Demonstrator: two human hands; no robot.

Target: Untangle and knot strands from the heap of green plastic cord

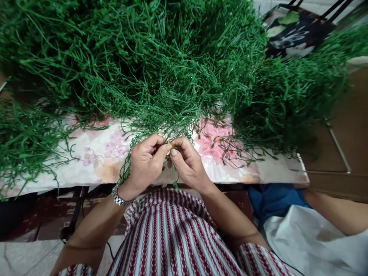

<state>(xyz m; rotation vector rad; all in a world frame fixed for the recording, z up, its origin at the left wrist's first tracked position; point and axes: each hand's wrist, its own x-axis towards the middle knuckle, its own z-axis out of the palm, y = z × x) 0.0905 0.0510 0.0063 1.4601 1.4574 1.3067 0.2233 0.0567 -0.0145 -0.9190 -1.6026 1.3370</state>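
My left hand and my right hand meet over the near edge of the table, thumbs and forefingers pinched tip to tip. Between them they grip a thin green plant stem, whose lower end hangs below the fingers. The exact spot they hold is mostly hidden by the fingertips. A tangled heap of thin green stems, plastic-looking with small buds, rises just beyond both hands. Loose strands from it lie around and under my left hand.
A floral tablecloth covers the table. More green stems spread at left. Behind the heap stands a dark floral bag. Brown cardboard is at right, and another person's arm shows at lower right.
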